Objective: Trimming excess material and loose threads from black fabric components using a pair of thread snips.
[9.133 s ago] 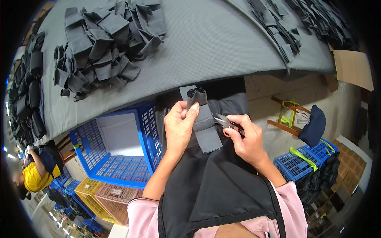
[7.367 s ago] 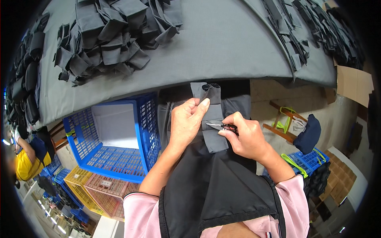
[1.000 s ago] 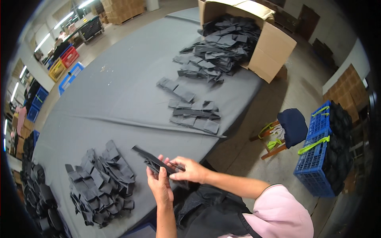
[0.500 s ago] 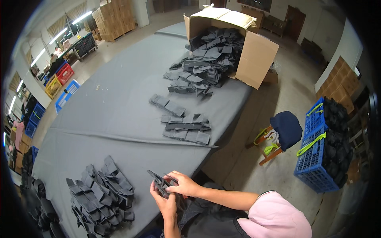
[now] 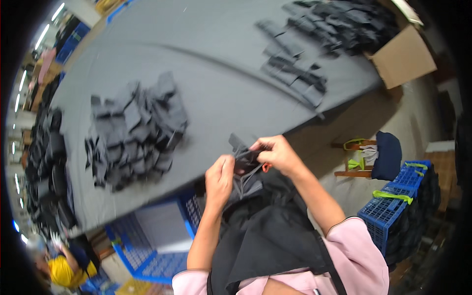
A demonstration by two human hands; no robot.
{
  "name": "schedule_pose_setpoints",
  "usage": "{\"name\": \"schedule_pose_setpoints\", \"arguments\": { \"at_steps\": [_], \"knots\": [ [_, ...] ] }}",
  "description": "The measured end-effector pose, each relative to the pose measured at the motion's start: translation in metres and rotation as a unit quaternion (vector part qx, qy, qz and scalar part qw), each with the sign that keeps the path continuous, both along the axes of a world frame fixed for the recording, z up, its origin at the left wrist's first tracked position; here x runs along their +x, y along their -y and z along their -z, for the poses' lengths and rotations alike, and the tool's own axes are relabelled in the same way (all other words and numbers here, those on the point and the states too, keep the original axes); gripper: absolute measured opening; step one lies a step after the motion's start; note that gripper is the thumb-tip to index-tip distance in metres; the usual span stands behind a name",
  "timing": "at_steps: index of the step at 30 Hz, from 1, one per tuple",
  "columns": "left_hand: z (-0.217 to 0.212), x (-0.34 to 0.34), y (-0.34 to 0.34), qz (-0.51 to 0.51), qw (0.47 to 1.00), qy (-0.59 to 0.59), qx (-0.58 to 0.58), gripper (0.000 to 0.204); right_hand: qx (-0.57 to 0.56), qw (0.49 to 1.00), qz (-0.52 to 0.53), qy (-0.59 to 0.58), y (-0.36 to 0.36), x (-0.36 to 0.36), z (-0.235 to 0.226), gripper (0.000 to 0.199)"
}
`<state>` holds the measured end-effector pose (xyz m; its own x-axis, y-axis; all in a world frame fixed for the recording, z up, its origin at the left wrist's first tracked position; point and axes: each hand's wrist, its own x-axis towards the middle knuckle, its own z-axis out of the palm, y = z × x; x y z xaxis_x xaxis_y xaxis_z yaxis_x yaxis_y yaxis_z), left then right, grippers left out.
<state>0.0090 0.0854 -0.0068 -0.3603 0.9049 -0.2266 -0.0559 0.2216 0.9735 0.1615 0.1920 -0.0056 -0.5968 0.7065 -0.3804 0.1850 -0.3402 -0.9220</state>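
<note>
Dark grey fabric pieces (image 5: 240, 150) are held up between my two hands, just off the near edge of the table. My left hand (image 5: 220, 178) is closed on their left side. Fingers bent in a pinch, my right hand (image 5: 278, 153) grips the right side. Below the right fingers shows a small orange loop (image 5: 267, 167); what it belongs to I cannot make out. Left of my hands, a heap of dark grey fabric pieces (image 5: 135, 130) lies on the grey-covered table (image 5: 211, 88). A few more strips (image 5: 295, 76) lie farther off to the right.
A large fabric pile (image 5: 346, 24) lies beside an open carton's flap (image 5: 404, 56). A blue crate (image 5: 157, 255) stands below the table edge. To the right are a wooden stool (image 5: 356, 173) and stacked blue crates (image 5: 388, 201). A person in yellow (image 5: 69, 268) is at lower left.
My view has swung down and left, so the table heap sits higher and the crate below the edge shows. My hands have spread slightly apart, still holding the fabric.
</note>
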Motion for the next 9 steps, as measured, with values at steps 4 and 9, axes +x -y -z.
{"name": "schedule_pose_setpoints", "arguments": {
  "at_steps": [4,9],
  "knots": [
    [0.008,0.006,0.01,-0.125,0.982,0.131,-0.057,0.044,-0.13,0.99,0.017,-0.059,0.042,-0.01,-0.004,0.03],
    [0.017,0.002,0.03,-0.109,0.982,0.107,-0.114,0.055,0.337,0.934,0.026,0.117,0.07,0.001,-0.021,0.04]
  ]
}}
